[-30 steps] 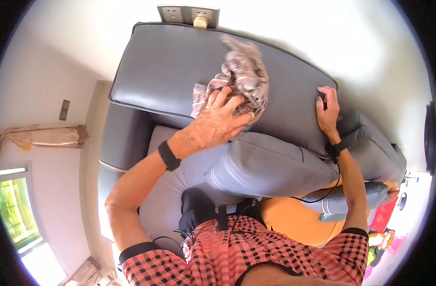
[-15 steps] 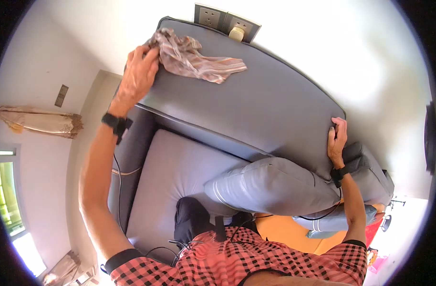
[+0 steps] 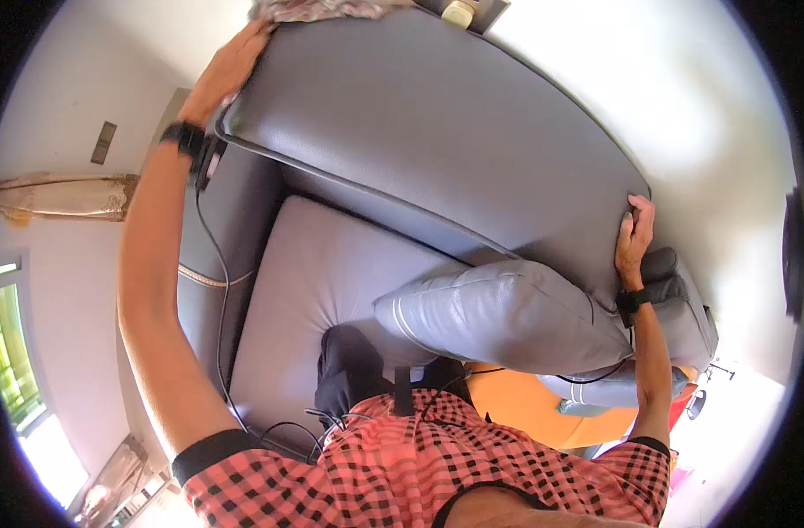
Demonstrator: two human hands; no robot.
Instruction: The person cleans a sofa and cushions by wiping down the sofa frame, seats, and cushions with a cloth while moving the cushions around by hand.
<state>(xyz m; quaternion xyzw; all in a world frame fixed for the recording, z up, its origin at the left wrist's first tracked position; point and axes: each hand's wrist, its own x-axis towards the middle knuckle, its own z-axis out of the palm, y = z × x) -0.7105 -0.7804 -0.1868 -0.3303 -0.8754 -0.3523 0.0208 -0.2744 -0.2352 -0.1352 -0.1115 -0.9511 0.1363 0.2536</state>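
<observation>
A grey sofa backrest stretches across the upper middle of the head view. My left hand is at its far left corner, with the fingertips closed on a crumpled, striped cloth. Much of the cloth lies beyond the top of the picture. On the right, my right hand grips the backrest's top edge, its fingers bent over the rim and the thumb on the front face. Both wrists wear black bands with cables.
Below the backrest lies the grey seat, where my dark-trousered knee rests. A large grey cushion leans to the right, above an orange surface. Behind the sofa, a plug sits in a wall socket.
My left hand and the cloth have moved up and away, to the backrest's far upper corner. My right hand stays on the edge. The view has shifted slightly.
</observation>
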